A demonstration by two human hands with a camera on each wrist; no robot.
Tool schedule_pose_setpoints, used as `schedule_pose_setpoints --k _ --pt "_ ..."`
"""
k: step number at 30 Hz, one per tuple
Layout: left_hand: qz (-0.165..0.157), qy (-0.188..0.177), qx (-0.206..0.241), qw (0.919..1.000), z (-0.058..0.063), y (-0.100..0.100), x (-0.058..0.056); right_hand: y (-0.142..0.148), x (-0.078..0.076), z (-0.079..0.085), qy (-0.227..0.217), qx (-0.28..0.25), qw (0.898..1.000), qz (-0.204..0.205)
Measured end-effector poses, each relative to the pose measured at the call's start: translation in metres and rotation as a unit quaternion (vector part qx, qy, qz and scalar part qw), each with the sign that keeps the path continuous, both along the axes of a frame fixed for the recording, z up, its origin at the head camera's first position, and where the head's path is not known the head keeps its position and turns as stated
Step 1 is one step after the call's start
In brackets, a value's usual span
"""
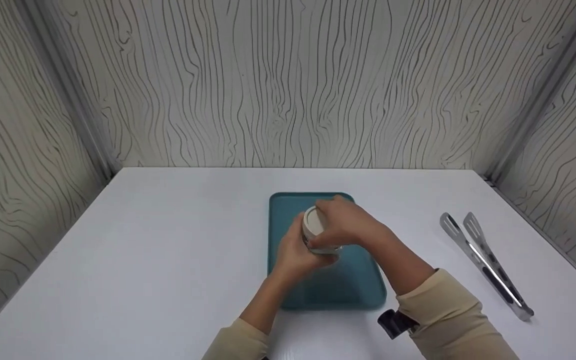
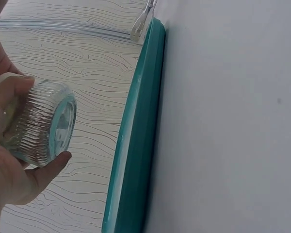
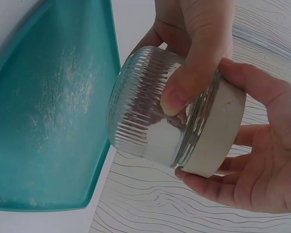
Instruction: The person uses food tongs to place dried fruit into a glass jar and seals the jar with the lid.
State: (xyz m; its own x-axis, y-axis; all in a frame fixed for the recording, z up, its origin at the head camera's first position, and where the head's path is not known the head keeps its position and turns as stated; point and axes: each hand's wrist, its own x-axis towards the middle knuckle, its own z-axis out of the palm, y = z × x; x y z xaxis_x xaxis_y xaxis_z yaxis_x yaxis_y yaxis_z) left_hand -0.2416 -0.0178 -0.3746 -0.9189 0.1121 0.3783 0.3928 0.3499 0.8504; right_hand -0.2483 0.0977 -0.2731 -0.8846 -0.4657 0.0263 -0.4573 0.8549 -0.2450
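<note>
A ribbed clear glass jar (image 3: pixel 145 104) with a cream lid (image 3: pixel 216 128) is held in the air, tilted, over a teal tray (image 1: pixel 288 205). My left hand (image 1: pixel 295 252) grips the jar's glass body, thumb and fingers around its side. The fingers of my right hand (image 1: pixel 345 222) are curled round the rim of the lid. In the right wrist view the lid sits on the jar's mouth. Through the ribbed glass, in the left wrist view, the jar's base (image 2: pixel 63 126) faces away from the palm. Whether anything is inside cannot be made out clearly.
Metal tongs (image 1: pixel 488 265) with dark grips lie spread on the white table (image 1: pixel 143 250), right of the tray. Wood-patterned panels (image 1: pixel 288 90) enclose the back and sides. A dark strap piece (image 1: pixel 393 322) sticks out from the right sleeve (image 1: pixel 448 305).
</note>
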Motion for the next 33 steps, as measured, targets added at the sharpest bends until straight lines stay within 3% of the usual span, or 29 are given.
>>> schedule_pose_setpoints --k 8,16,22,27,33 --pt "-0.012 0.006 0.028 0.9995 0.002 0.000 0.002 -0.008 0.003 -0.001 0.025 0.039 0.997 -0.061" --pt "-0.013 -0.002 0.001 0.9999 0.004 -0.001 0.003 0.002 0.000 0.015 -0.041 0.037 0.998 0.018" --pt "-0.030 -0.006 0.012 0.9994 0.005 -0.001 0.004 0.009 -0.003 0.027 -0.111 0.034 0.991 0.073" --pt "-0.038 -0.015 0.021 0.9989 0.006 0.000 0.005 0.009 -0.002 0.029 -0.108 0.054 0.988 0.100" --pt "-0.046 -0.007 0.027 0.9986 0.007 0.001 0.006 0.007 -0.001 0.031 -0.098 0.059 0.989 0.089"
